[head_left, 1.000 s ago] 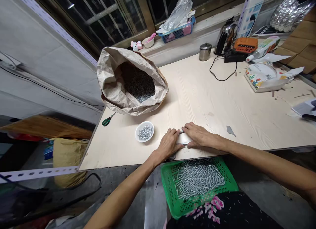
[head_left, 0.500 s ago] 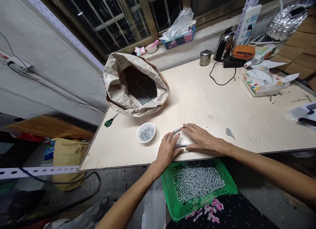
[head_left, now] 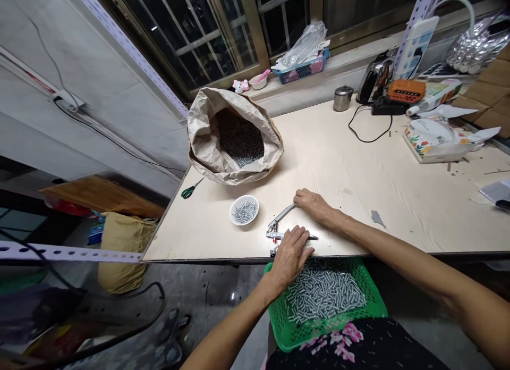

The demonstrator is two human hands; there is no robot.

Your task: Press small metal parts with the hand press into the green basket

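A metal two-handled tool (head_left: 282, 215), plier-like with a spring and a small red part at its head, lies spread on the table near the front edge. My right hand (head_left: 313, 204) has its fingers curled on the end of the upper handle. Over the lower handle lies my left hand (head_left: 292, 250), pressing and holding it, fingers together; the handle's pointed end shows past the fingertips. To the left stands a white bowl (head_left: 232, 215) of small silver pins. Below the table edge, a green basket (head_left: 376, 298) holds a heap of silver threaded metal pieces.
An open paper sack (head_left: 203, 146) with dark and silver small parts stands at the back left. Green-handled scissors (head_left: 191, 190) lie near the left edge. At the back right are a metal canister (head_left: 342, 98), a kettle (head_left: 374, 77), an orange battery (head_left: 406, 91) and a tissue pack (head_left: 434, 139).
My left hand has shifted right and down onto the lower handle, uncovering the tool's head. My right hand has closed round the upper handle's end. The view has shifted slightly.
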